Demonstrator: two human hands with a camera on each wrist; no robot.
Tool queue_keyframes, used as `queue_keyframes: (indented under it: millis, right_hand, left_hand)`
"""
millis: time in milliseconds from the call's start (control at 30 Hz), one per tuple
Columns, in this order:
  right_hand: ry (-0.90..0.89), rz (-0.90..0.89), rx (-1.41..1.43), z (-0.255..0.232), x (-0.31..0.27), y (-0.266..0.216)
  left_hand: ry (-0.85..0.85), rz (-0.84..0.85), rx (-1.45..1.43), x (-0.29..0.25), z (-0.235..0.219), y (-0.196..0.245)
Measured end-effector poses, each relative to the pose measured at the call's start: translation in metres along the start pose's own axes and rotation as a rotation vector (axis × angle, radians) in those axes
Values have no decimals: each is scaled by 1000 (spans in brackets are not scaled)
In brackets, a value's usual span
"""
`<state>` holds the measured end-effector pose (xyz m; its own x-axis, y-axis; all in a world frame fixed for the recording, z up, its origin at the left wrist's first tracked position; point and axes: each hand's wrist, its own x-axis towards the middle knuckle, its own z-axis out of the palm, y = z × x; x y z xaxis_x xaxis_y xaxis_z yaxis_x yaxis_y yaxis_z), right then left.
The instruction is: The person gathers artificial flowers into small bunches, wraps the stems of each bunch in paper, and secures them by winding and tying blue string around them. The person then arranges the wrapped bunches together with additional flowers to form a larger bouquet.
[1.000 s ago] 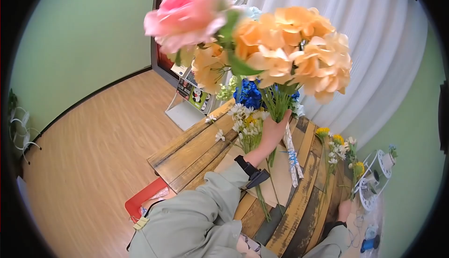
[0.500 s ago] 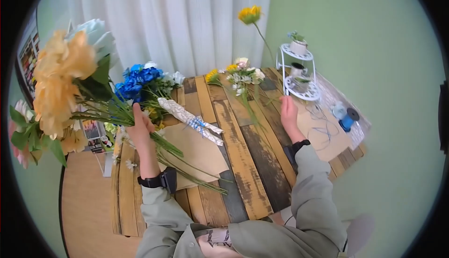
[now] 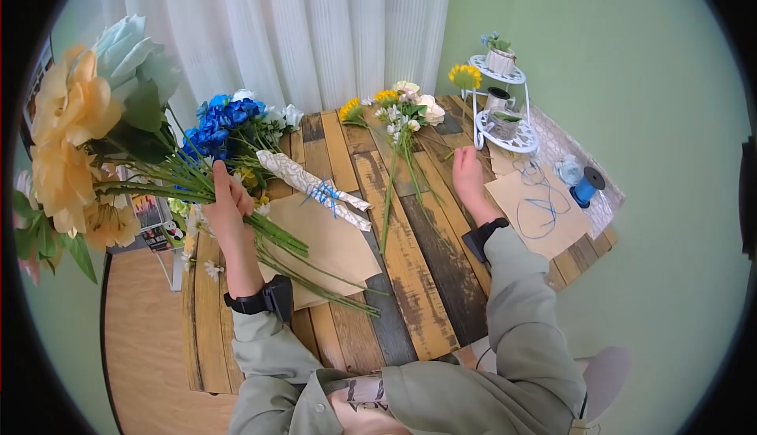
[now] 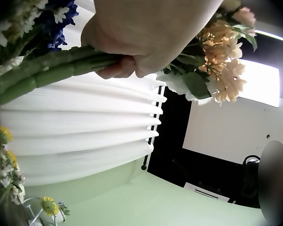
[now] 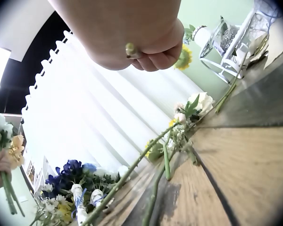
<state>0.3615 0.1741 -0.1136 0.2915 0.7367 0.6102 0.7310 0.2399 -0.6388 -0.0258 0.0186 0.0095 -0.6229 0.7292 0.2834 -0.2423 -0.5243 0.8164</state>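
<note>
My left hand (image 3: 230, 206) grips the green stems (image 3: 280, 234) of a bouquet at the table's left side. Its large peach blooms (image 3: 67, 139) and pale blue rose (image 3: 130, 53) lean out left, with pink petals partly hidden behind. In the left wrist view the fingers wrap round the thick stems (image 4: 42, 70). My right hand (image 3: 468, 179), at the table's right, holds one yellow flower (image 3: 465, 77) upright by its stem. The cut stem end (image 5: 130, 50) pokes out of the curled fingers in the right wrist view.
Blue flowers (image 3: 225, 120) lie at the back left, near a patterned paper wrap (image 3: 307, 187) tied with blue ribbon. Brown paper (image 3: 331, 250) lies below it. White and yellow flowers (image 3: 406, 112) lie at the back. A white tiered stand (image 3: 505, 139) and blue ribbon spool (image 3: 585, 187) are at right.
The view has swung right. My right hand, low by the stand at first, lifted a yellow flower and has since brought it lower and slightly left. The left hand keeps its grip on the bouquet.
</note>
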Motion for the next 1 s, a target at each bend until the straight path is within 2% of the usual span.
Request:
queue_keyframes:
  millis: [67, 100, 133, 200, 267, 300, 367, 433, 467, 500, 533, 567, 600, 700, 767, 833, 867, 933, 1000]
  right_hand:
    - [-331, 159, -417, 11, -1, 0]
    - [-378, 151, -516, 16, -7, 1]
    - [-378, 148, -514, 20, -13, -5]
    - [-242, -216, -473, 28, -21, -27]
    - [-591, -12, -291, 36, -30, -64]
    - [-593, -7, -287, 44, -36, -66]
    - [-921, -101, -191, 67, -46, -59]
    - [-670, 19, 48, 87, -51, -44]
    - [-575, 8, 37, 101, -41, -30]
    - [-255, -21, 425, 88, -49, -49]
    - [-240, -57, 412, 64, -41, -70]
    - [-198, -15, 469, 45, -40, -92]
    - [-252, -65, 611, 43, -36, -91]
    - [-291, -45, 702, 17, -39, -129]
    - [-303, -241, 721, 2, -46, -154]
    - [-414, -257, 709, -13, -57, -179]
    - [-401, -251, 702, -14, -63, -183]
    - [-540, -381, 684, -10, -75, -193]
    - [-570, -452, 687, -9, -85, -209]
  left_hand:
    - [-4, 4, -5, -2, 1, 2]
    - [-13, -2, -11, -3, 2, 2]
    - [-23, -7, -18, -3, 2, 3]
    - [-20, -13, -25, -7, 6, 6]
    - [-15, -24, -28, -9, 7, 7]
    - [-20, -40, -30, -8, 7, 6]
    - [-25, -51, -27, -7, 6, -2]
    - [-32, -12, 123, 1, -6, -15]
    - [16, -54, 147, 3, -5, -16]
    - [-25, -28, 161, 5, -8, -18]
    - [-40, 7, 222, -2, -4, -7]
    - [-116, 1, 81, -3, -1, -4]
    - [-119, -96, -3, -7, 5, 4]
    - [-178, -164, -110, -10, 8, 3]
    - [-230, -232, -236, -13, 7, -2]
    - [-333, -255, -246, -14, 6, -5]
    - [-366, -266, -240, -16, 7, -3]
    - [-406, -225, -198, -22, 14, -8]
    - [-527, -197, -106, -25, 16, -6]
